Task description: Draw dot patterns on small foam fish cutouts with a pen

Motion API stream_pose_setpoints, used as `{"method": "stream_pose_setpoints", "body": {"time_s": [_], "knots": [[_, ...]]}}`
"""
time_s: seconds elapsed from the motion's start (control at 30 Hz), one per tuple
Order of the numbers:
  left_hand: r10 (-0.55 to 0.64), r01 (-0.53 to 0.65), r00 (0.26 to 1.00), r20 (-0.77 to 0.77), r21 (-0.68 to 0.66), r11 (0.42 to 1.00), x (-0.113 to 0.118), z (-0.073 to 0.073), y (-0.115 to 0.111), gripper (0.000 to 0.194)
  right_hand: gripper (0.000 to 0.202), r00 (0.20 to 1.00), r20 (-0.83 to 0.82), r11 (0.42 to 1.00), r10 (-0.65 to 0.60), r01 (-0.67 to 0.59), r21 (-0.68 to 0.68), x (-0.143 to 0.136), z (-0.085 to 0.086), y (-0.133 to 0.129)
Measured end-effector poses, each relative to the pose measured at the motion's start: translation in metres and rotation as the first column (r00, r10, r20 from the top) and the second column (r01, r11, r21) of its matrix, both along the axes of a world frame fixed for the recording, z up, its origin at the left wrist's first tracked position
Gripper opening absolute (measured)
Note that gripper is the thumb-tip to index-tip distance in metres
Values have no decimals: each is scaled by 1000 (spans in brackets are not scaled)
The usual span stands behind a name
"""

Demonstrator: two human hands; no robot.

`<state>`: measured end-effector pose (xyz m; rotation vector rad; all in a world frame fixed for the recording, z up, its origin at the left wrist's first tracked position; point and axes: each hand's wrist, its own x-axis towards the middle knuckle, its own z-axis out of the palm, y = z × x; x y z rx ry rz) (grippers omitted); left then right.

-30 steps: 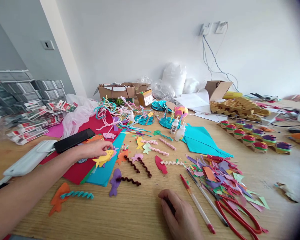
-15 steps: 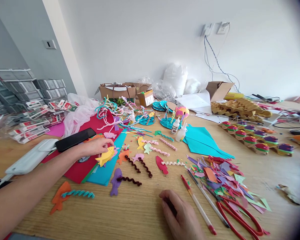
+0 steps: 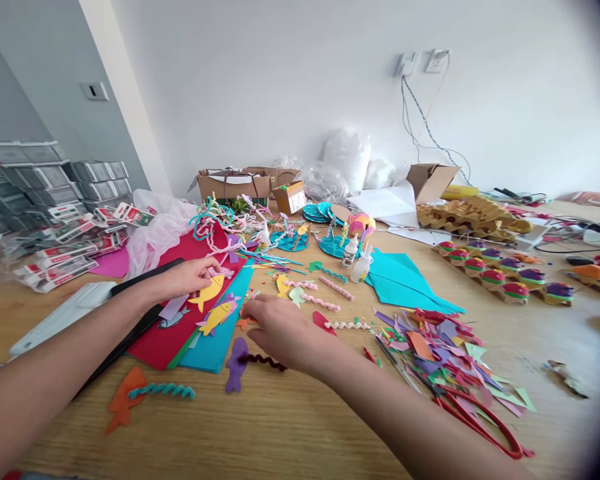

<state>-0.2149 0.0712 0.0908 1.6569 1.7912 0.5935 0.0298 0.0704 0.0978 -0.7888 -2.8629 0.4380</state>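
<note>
My left hand [image 3: 193, 277] is closed on a yellow paper fish [image 3: 211, 291], over the stack of red [image 3: 153, 343] and blue sheets. Just below it, on the sheets, lies a second yellow fish [image 3: 218, 317] with purple paper showing behind it. My right hand [image 3: 285, 327] reaches in from the right, fingers pointing left and a little apart, with nothing visible in them. It covers most of an orange paper fish [image 3: 242, 325]. Nearer me lie a purple fish [image 3: 237, 365] with a dark brown wavy pipe cleaner [image 3: 265, 361] and an orange fish [image 3: 124, 400] with a turquoise one [image 3: 167, 390].
Paper scraps [image 3: 440, 347] and red-handled scissors [image 3: 480, 420] lie to the right. Two glue bottles [image 3: 361, 267] stand beside blue sheets [image 3: 410, 280]. A black phone [image 3: 153, 273] and a white power bank [image 3: 63, 317] lie left. Painted egg-carton pieces [image 3: 493, 277] are far right.
My left hand has drawn the upper yellow fish up and left, off the other one. My right hand has moved from the front of the table forward and left, over the orange fish.
</note>
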Motion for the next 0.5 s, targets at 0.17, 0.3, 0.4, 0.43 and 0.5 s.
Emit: {"method": "stream_pose_setpoints", "body": {"time_s": [0.17, 0.3, 0.4, 0.43, 0.5], "knots": [[24, -26, 997, 69, 25, 999, -3, 6, -1, 37, 32, 992, 126, 1000, 16, -16, 4, -58, -16, 30], [55, -64, 989, 136, 63, 996, -6, 20, -7, 40, 33, 985, 173, 1000, 22, -24, 11, -80, -24, 38], [65, -86, 979, 192, 104, 991, -7, 31, -11, 44, 31, 975, 218, 999, 34, -35, -1, -86, -24, 38], [67, -92, 976, 208, 113, 989, -7, 33, -12, 45, 29, 972, 231, 999, 33, -34, -3, -87, -24, 38], [70, -100, 970, 233, 120, 988, -8, 35, -13, 46, 25, 969, 244, 999, 32, -32, -6, -88, -23, 37]]}}
